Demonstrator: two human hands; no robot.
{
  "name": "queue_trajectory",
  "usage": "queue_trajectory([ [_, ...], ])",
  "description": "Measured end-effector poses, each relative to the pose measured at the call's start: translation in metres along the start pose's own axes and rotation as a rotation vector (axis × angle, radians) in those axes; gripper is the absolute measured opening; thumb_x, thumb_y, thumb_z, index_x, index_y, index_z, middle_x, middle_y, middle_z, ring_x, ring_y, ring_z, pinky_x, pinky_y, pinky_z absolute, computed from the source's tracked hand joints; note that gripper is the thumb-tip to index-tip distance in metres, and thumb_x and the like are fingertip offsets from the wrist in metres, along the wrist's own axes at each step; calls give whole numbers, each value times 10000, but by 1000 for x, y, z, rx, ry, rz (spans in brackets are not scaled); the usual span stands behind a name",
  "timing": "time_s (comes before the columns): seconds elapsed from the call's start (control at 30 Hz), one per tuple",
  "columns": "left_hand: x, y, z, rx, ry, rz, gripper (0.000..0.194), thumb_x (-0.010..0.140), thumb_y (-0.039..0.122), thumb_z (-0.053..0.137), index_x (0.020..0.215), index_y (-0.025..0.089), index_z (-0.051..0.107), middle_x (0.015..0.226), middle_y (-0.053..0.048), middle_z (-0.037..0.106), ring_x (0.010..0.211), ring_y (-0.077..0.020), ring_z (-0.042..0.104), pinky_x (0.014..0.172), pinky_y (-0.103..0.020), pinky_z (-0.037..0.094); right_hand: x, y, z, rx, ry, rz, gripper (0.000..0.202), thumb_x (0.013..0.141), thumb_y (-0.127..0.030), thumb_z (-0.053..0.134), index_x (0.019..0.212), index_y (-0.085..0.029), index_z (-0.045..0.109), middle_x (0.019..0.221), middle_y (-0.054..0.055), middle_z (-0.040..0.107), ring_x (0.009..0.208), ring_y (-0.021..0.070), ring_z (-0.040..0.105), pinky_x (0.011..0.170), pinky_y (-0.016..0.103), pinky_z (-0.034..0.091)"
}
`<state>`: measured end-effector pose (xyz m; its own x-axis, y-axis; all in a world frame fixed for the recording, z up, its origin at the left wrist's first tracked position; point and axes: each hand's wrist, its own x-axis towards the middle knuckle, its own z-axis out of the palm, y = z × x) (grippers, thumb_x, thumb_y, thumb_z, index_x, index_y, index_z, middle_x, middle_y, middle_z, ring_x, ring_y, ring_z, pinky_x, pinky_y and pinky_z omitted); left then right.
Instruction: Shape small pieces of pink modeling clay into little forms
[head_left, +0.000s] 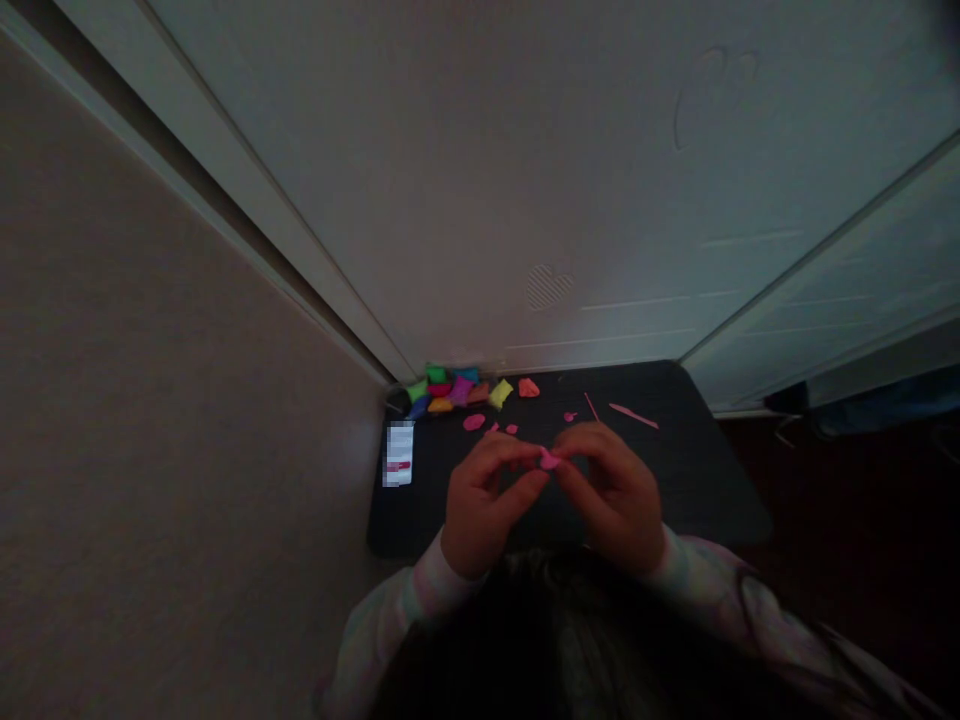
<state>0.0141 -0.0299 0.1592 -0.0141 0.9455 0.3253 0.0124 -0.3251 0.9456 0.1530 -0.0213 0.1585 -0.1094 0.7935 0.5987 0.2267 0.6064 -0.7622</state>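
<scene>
A small piece of pink modelling clay is pinched between my two hands, above the dark table. My left hand grips its left side with thumb and fingertips. On the other side, the thumb and fingers of my right hand close on the same piece. Just beyond my hands lie a flat pink clay disc, small pink clay bits and another little pink piece. Two thin pink tools, a short stick and a longer pointed one, rest to the right.
Several coloured clay packets are heaped at the table's back left, with a yellow packet and an orange-red one beside them. A lit phone lies at the left edge of the low dark table. Walls stand behind and left.
</scene>
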Motion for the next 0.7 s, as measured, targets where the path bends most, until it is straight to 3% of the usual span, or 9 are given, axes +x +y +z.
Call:
queue_trajectory([
  [0.17,1,9,-1,319,98,282,189,683,63,684,816,197,685,724,-4,634,728,-140,569,689,-268,460,-1,-1,4,22,22,39,171,798,-87,540,878,-232,586,772,9,613,744,152,577,670,285,480],
  [0.33,2,9,-3,529,154,472,209,709,29,646,852,180,665,737,-13,623,719,-137,563,669,-265,473,-2,-4,4,37,14,35,232,788,-71,553,934,-242,613,815,18,644,769,161,598,695,299,482],
  [0.53,3,8,-5,630,173,538,206,710,32,641,848,184,651,733,-14,625,731,-150,566,675,-288,483,-3,-5,4,113,1,75,320,777,-46,555,987,-273,641,834,15,663,783,164,601,707,307,475],
  [0.7,2,9,-4,558,170,482,199,703,31,640,809,199,658,713,0,639,711,-137,570,672,-272,476,-7,-4,6,256,11,196,283,777,-78,575,953,-281,662,834,9,661,786,160,591,717,301,465],
])
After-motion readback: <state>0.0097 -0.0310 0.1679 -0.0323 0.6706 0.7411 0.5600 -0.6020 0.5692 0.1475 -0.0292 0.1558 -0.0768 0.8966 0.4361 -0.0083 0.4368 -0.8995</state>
